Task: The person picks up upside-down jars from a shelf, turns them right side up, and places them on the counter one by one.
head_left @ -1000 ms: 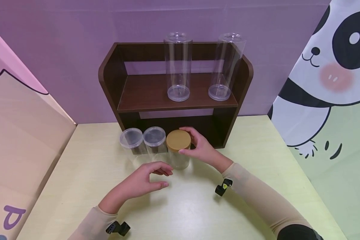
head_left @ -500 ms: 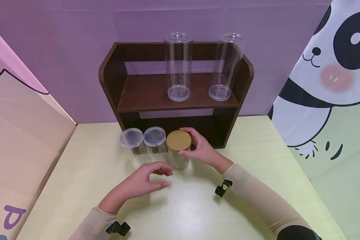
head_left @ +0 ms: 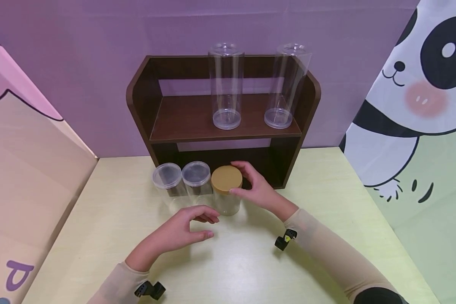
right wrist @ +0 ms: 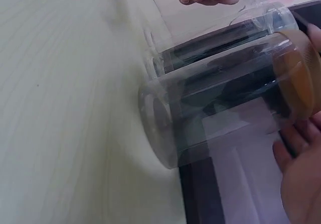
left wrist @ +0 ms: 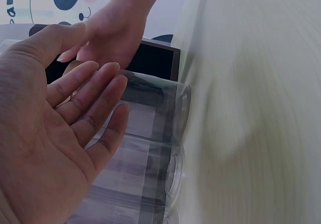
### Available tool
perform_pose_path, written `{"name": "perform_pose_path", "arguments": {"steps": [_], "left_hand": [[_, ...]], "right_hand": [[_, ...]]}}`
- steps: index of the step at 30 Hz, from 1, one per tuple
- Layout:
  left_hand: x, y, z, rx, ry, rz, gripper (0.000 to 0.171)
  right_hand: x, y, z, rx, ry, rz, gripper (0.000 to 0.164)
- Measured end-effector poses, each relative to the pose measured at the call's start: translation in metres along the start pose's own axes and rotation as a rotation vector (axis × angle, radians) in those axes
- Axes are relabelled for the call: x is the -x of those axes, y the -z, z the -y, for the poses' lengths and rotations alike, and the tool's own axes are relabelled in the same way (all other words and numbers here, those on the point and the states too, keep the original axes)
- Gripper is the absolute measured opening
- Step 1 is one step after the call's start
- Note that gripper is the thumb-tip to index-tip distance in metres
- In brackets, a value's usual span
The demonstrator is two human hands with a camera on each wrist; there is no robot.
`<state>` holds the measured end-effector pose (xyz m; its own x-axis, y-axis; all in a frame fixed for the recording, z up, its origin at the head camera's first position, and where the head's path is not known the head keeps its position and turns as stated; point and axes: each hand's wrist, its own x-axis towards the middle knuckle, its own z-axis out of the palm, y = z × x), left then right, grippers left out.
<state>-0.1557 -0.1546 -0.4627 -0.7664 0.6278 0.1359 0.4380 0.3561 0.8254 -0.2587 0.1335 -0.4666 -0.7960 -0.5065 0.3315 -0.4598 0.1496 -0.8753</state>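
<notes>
A clear jar with a mustard-brown lid (head_left: pixel 226 179) stands upright on the table before the shelf. My right hand (head_left: pixel 260 190) is curled round the right side of that lid, thumb at its front edge and fingers behind. In the right wrist view, the jar's transparent body (right wrist: pixel 220 93) lies sideways across the picture, with fingers (right wrist: pixel 296 143) at the lid. To its left stand two clear jars with clear lids, the middle jar (head_left: pixel 196 173) and the left jar (head_left: pixel 167 175). My left hand (head_left: pixel 184 230) hovers in front of them, palm inward, fingers loosely bent, holding nothing.
Behind the jars is a dark brown two-tier shelf (head_left: pixel 197 137). On its upper tier stand two tall clear cylinders, one near the middle (head_left: pixel 226 84) and one at the right (head_left: pixel 289 84). Purple cloth (head_left: pixel 80 76) hangs behind; printed panels flank the pale table (head_left: pixel 110 202).
My right hand has shifted slightly to the right along the brown lid, its fingers loosening a little. The jars and my left hand have stayed in place.
</notes>
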Motion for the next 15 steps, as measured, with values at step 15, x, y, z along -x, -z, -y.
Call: {"name": "perform_pose_path", "arguments": {"steps": [15], "left_hand": [[-0.003, -0.002, -0.001, -0.006, -0.002, 0.001, 0.039]], "right_hand": [[0.021, 0.044, 0.020, 0.131, 0.092, -0.241, 0.040]]}}
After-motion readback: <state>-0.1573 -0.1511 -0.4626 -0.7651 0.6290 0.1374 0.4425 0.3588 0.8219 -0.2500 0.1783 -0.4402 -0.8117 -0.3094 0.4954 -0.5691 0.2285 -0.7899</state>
